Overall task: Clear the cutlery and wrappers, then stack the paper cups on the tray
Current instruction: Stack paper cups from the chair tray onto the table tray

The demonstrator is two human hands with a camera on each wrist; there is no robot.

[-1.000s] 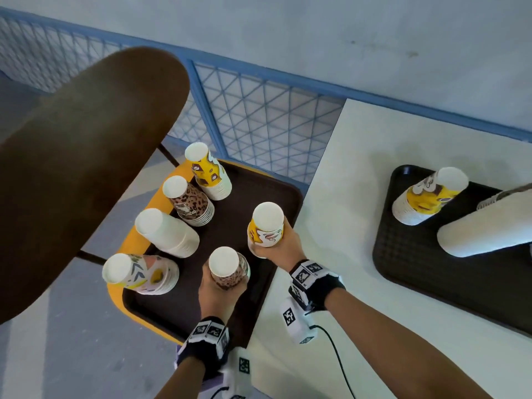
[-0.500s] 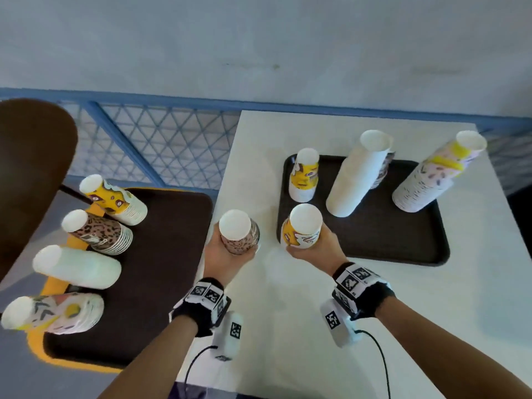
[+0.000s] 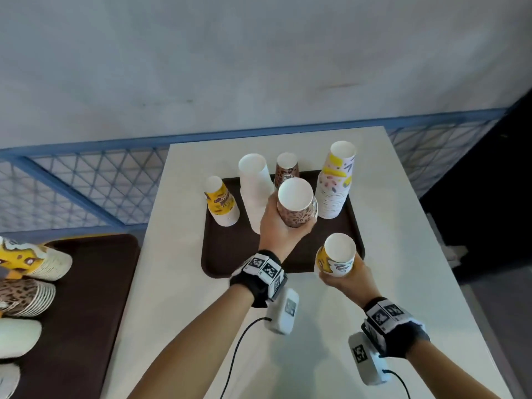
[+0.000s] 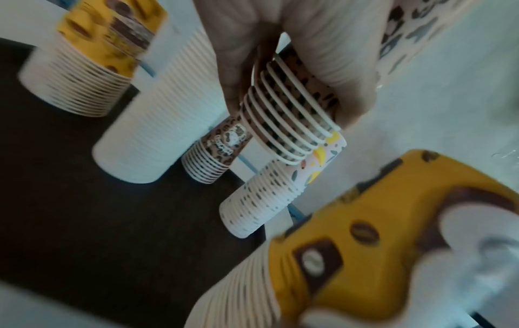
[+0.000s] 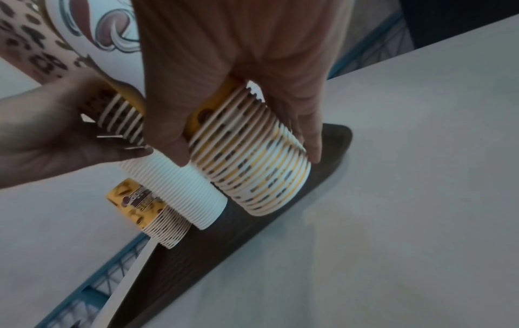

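- Left hand [image 3: 280,223]: fingers wrapped round a leopard stack [image 3: 298,208] of upturned paper cups, held above the middle of the tray [image 3: 230,254], clear of its surface.
- Right hand [image 3: 344,279]: thumb and fingers closed round a yellow stack [image 3: 335,259], held over the tray's near right corner. Whether its lowest rim touches the tray cannot be told.
- The tray is dark brown and lies on the white table [image 3: 403,254].
- Standing on the tray, bases up: a short yellow-brown stack [image 3: 221,203] at left, a tall white stack [image 3: 254,191] just beside it, a small leopard stack [image 3: 287,169] at the back, a tall patterned stack [image 3: 335,182] at right.
- Second tray [image 3: 86,298], at left beside the table: four further stacks at its left edge, partly cut off by the frame.
- Blue mesh railing [image 3: 86,182] behind both trays.
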